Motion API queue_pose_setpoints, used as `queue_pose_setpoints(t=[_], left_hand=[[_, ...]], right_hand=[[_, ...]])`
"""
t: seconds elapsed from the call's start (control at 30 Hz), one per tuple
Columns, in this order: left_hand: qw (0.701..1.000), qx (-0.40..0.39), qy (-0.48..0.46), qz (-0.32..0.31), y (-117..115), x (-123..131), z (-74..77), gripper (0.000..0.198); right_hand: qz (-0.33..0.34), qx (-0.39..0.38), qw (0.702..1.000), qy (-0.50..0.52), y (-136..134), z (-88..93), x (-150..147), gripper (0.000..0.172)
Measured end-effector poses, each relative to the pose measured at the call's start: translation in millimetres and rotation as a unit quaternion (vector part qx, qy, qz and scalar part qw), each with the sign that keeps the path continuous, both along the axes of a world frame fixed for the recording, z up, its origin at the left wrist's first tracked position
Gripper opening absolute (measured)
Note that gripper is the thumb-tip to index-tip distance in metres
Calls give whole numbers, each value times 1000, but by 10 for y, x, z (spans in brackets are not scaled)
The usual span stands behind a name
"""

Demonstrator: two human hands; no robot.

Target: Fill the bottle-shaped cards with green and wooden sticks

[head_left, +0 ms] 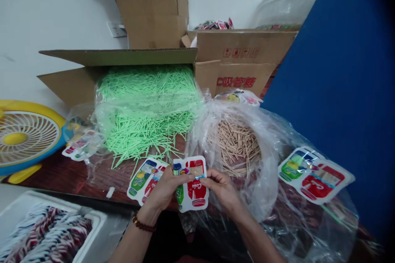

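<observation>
My left hand (168, 185) is closed on the left side of a red, green and white printed packet (193, 193) with "Cola" on it, thumb across its front. At the packet's right edge, my right hand (220, 187) pinches it between thumb and fingers. Brown sticks show through the packet's upper window. Another printed packet (143, 181) lies just left of my left hand. Behind my hands are a heap of thin green sticks (151, 107) in clear plastic and a pile of short brown sticks (237, 146) inside a plastic bag (268, 164).
More printed packets (316, 176) lie at the right and others (83, 144) at the left. Cardboard boxes (243, 49) stand behind. A yellow and blue fan (29, 137) is at the left, above a white bin (100, 224) of packed items. A blue panel (339, 90) rises on the right.
</observation>
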State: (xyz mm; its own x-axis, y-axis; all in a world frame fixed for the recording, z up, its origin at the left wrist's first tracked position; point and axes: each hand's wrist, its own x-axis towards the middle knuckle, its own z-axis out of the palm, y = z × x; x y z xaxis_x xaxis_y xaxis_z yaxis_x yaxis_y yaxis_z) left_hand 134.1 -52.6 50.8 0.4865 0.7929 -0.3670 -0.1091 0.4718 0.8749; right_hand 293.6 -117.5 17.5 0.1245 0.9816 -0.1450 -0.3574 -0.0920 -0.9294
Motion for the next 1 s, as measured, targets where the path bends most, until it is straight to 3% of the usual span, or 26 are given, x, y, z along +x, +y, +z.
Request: queue_pose_setpoints(t=[0.37, 0.57, 0.9, 1.0], left_hand=[[1000, -6, -9, 14, -16, -9, -85, 28], [999, -3, -37, 28, -15, -8, -95, 29], [998, -28, -31, 50, 15, -8, -164, 22], [999, -23, -27, 41, 1, 12, -140, 22]], right_hand=[[23, -23, 997, 77, 67, -70, -163, 33], [-26, -14, 998, 57, 48, -98, -168, 32], [-21, 14, 999, 24, 19, -147, -86, 24], [1, 11, 998, 55, 0, -122, -68, 25]])
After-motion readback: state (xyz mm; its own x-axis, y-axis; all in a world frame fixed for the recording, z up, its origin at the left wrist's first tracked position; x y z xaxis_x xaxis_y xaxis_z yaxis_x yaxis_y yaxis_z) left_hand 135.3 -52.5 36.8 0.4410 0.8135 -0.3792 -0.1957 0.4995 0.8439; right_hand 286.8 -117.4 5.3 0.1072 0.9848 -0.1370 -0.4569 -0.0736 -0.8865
